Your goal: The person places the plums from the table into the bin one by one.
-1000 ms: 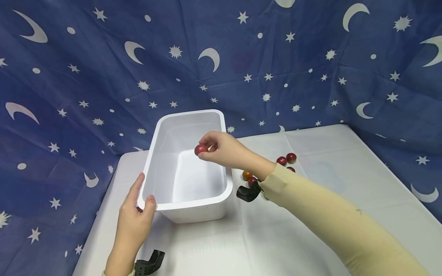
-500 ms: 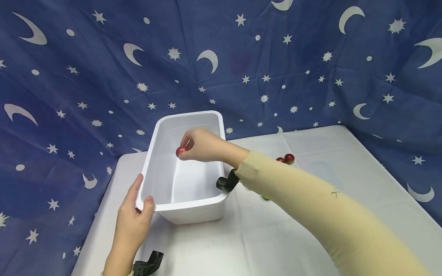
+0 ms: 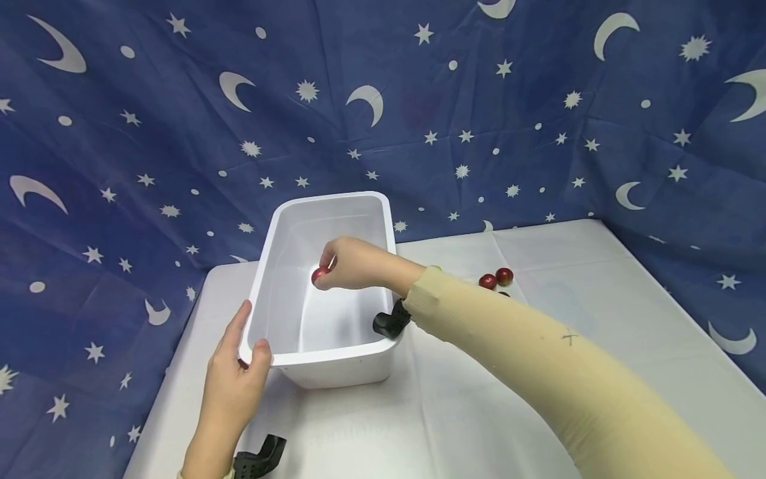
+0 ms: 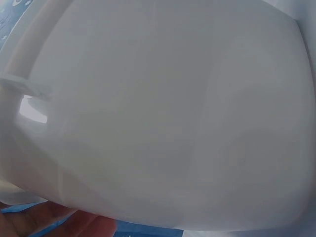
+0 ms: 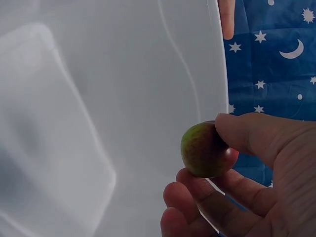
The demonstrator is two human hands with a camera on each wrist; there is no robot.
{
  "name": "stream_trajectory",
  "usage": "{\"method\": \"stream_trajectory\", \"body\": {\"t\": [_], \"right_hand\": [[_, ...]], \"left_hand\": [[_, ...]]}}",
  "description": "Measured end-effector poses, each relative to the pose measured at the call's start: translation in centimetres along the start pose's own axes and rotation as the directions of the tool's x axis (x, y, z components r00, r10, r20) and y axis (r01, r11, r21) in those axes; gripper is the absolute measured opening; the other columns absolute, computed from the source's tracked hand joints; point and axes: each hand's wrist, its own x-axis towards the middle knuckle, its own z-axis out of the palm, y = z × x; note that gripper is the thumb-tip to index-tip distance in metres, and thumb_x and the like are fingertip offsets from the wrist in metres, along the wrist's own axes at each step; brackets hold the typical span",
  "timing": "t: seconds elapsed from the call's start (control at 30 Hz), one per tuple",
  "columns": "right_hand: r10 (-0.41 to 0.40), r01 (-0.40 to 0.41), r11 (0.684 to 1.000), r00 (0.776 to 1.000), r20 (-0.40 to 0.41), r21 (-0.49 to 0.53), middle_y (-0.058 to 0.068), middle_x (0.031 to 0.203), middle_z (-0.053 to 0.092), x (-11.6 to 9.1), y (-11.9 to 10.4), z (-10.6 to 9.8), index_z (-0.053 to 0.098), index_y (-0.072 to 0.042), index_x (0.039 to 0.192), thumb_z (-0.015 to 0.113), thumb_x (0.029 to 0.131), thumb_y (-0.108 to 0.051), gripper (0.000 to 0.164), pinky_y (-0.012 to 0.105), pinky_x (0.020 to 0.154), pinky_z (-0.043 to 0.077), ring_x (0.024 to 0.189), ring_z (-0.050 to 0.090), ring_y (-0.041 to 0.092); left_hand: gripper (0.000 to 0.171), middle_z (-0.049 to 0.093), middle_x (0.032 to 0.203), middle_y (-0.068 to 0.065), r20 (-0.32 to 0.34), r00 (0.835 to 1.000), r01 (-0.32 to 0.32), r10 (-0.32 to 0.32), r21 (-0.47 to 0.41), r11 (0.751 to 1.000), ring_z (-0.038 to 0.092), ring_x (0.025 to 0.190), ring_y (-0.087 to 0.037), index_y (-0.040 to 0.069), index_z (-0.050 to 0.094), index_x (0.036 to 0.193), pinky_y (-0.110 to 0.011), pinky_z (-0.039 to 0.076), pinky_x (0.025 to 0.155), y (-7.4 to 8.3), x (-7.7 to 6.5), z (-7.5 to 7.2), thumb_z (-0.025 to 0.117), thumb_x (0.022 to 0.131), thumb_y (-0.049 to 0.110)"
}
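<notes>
My right hand [image 3: 356, 263] is inside the white plastic tub [image 3: 335, 357], pinching a plum [image 3: 319, 275] between thumb and fingertips. Seen from the right wrist, the plum [image 5: 205, 150] is green with a red blush, above the bottom and close to a side wall. At the tub's near left corner, my left hand [image 3: 232, 372] grips the rim, thumb on top and fingers along the outer side. The left wrist view is mostly filled by the tub's outer wall [image 4: 163, 118], with fingers [image 4: 74, 223] at its lower edge.
Two red plums [image 3: 505, 276] lie on the white tablecloth [image 3: 562, 286] right of the tub, with another mostly hidden behind the right sleeve [image 3: 514, 346]. A blue curtain [image 3: 413, 126] with moons and stars hangs behind. Black wrist mounts [image 3: 391, 322] sit on both wrists.
My right hand has moved left, farther over the tub, then slightly down with the plum still pinched. My left hand keeps its hold on the rim.
</notes>
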Motion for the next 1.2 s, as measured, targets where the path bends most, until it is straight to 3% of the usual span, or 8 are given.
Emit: {"method": "stream_trajectory", "body": {"t": [0.27, 0.53, 0.67, 0.83, 0.87, 0.97, 1.07, 1.2], "right_hand": [[0.013, -0.013, 1.000, 1.000, -0.003, -0.019, -0.005, 0.094, 0.068, -0.4, 0.4, -0.9, 0.062, -0.008, 0.111, 0.071, 0.086, -0.031, 0.035, 0.028, 0.079, 0.047, 0.089, 0.061, 0.011], [-0.061, 0.076, 0.988, 0.991, -0.117, 0.132, -0.003, 0.100, 0.067, -3.1, 1.7, -3.8, 0.063, -0.013, 0.113, 0.072, 0.086, -0.032, 0.034, 0.031, 0.082, 0.049, 0.092, 0.062, 0.011], [-0.080, 0.115, 0.979, 0.976, -0.200, 0.170, -0.003, 0.099, 0.067, -4.8, 3.4, -5.2, 0.064, -0.015, 0.113, 0.073, 0.086, -0.033, 0.033, 0.032, 0.082, 0.049, 0.093, 0.062, 0.012], [-0.039, 0.098, 0.973, 0.962, -0.269, 0.208, -0.001, 0.099, 0.066, -6.8, 6.5, -6.0, 0.064, -0.016, 0.115, 0.073, 0.085, -0.040, 0.039, 0.034, 0.082, 0.049, 0.092, 0.060, 0.015], [-0.031, 0.092, 0.973, 0.961, -0.275, 0.211, -0.001, 0.099, 0.066, -7.2, 7.2, -6.0, 0.064, -0.016, 0.115, 0.073, 0.085, -0.041, 0.040, 0.034, 0.083, 0.048, 0.092, 0.060, 0.016], [-0.009, 0.072, 0.973, 0.960, -0.279, 0.219, 0.000, 0.101, 0.065, -8.5, 9.2, -5.8, 0.063, -0.015, 0.116, 0.073, 0.084, -0.045, 0.045, 0.036, 0.083, 0.048, 0.092, 0.060, 0.017], [0.013, 0.053, 0.972, 0.962, -0.273, 0.230, 0.000, 0.102, 0.065, -9.6, 11.3, -5.0, 0.062, -0.015, 0.117, 0.072, 0.084, -0.046, 0.047, 0.037, 0.084, 0.049, 0.093, 0.061, 0.018], [0.048, 0.020, 0.963, 0.968, -0.247, 0.267, 0.002, 0.103, 0.065, -10.7, 14.3, -3.5, 0.061, -0.013, 0.117, 0.073, 0.083, -0.045, 0.049, 0.037, 0.084, 0.049, 0.094, 0.061, 0.019]], "left_hand": [[0.063, 0.043, 0.146, -0.012, -0.003, 1.000, -0.004, 0.004, 0.008, 1.000, 0.047, 0.122, -0.030, 0.021, 0.036, 0.151, -0.055, 0.040, 0.093, 0.0, 0.0, 0.0, 0.052, 0.091, 0.010], [0.063, 0.043, 0.146, -0.012, -0.008, 1.000, -0.008, 0.008, 0.006, 1.000, 0.047, 0.122, -0.031, 0.021, 0.037, 0.151, -0.056, 0.040, 0.093, 0.1, -0.1, 0.1, 0.053, 0.090, 0.010], [0.063, 0.043, 0.146, -0.012, -0.012, 1.000, 0.000, 0.000, 0.006, 1.000, 0.047, 0.122, -0.031, 0.022, 0.037, 0.151, -0.056, 0.040, 0.094, 0.2, -0.1, 0.1, 0.053, 0.090, 0.010], [0.064, 0.043, 0.146, -0.012, -0.018, 1.000, 0.000, 0.000, 0.005, 1.000, 0.047, 0.122, -0.031, 0.022, 0.036, 0.151, -0.055, 0.041, 0.093, 0.2, -0.1, 0.0, 0.052, 0.090, 0.009], [0.064, 0.044, 0.146, -0.012, -0.019, 1.000, 0.000, 0.000, 0.006, 1.000, 0.048, 0.121, -0.030, 0.022, 0.037, 0.151, -0.053, 0.041, 0.093, 0.2, -0.1, 0.0, 0.053, 0.090, 0.009], [0.064, 0.044, 0.146, -0.012, -0.020, 1.000, 0.004, -0.005, -0.007, 1.000, 0.049, 0.120, -0.030, 0.022, 0.037, 0.151, -0.031, 0.043, 0.094, 0.0, -0.1, 0.0, 0.053, 0.090, 0.008], [0.064, 0.044, 0.145, -0.012, -0.022, 1.000, 0.005, -0.005, -0.016, 1.000, 0.050, 0.118, -0.030, 0.022, 0.037, 0.150, -0.010, 0.037, 0.087, -0.2, -0.2, 0.1, 0.053, 0.090, 0.008], [0.064, 0.045, 0.145, -0.011, -0.030, 1.000, -0.006, 0.005, -0.020, 1.000, 0.051, 0.117, -0.030, 0.022, 0.038, 0.150, -0.005, 0.033, 0.084, -0.3, -0.1, 0.2, 0.053, 0.090, 0.007]]}}
